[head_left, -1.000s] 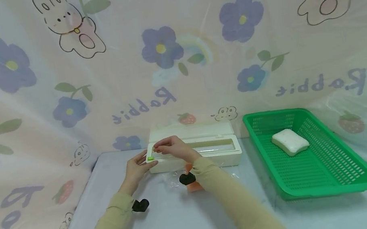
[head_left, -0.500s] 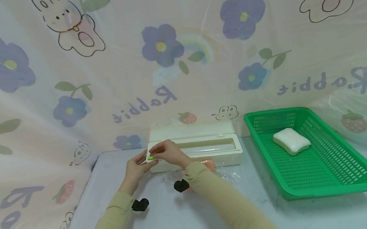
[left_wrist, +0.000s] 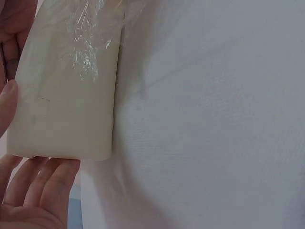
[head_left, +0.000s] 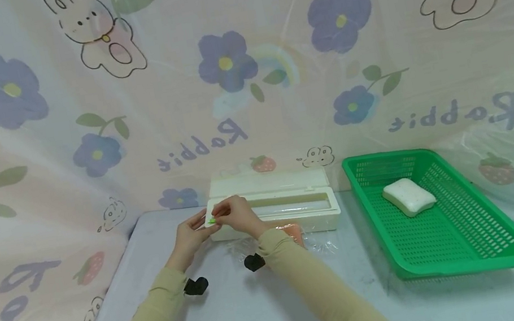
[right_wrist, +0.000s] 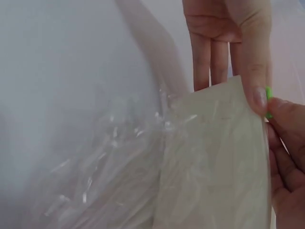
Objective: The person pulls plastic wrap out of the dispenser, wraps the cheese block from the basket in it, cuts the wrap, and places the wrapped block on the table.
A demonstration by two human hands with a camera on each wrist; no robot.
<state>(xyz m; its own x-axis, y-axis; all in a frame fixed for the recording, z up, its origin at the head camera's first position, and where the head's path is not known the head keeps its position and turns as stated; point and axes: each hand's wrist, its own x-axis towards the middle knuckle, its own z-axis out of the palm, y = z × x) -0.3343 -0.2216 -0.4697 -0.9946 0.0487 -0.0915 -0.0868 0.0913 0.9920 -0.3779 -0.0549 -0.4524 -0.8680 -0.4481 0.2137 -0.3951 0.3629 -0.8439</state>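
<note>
A white cling film dispenser [head_left: 299,226] lies at the back of the table in the head view, its lid [head_left: 266,183] raised. My left hand [head_left: 189,242] grips its left end, with the thumb over the front edge and the fingers [left_wrist: 47,183] against the end wall. At that corner sits a small green slider [right_wrist: 268,102]. My right hand [head_left: 238,215] pinches it between thumb and fingers, its other fingers curled. Clear cling film [right_wrist: 114,157] hangs crumpled down the dispenser's front. An orange block [head_left: 294,232] shows under the film, partly hidden by my right sleeve.
A green plastic basket [head_left: 387,252] stands at the right with a white, pillow-shaped block [head_left: 409,197] in it. A patterned curtain [head_left: 290,114] rises directly behind the dispenser. Black camera mounts [head_left: 196,286] stick out at both wrists.
My right hand has moved left and a little down along the dispenser, onto the green slider. More of the orange block shows now. The left hand has kept its grip.
</note>
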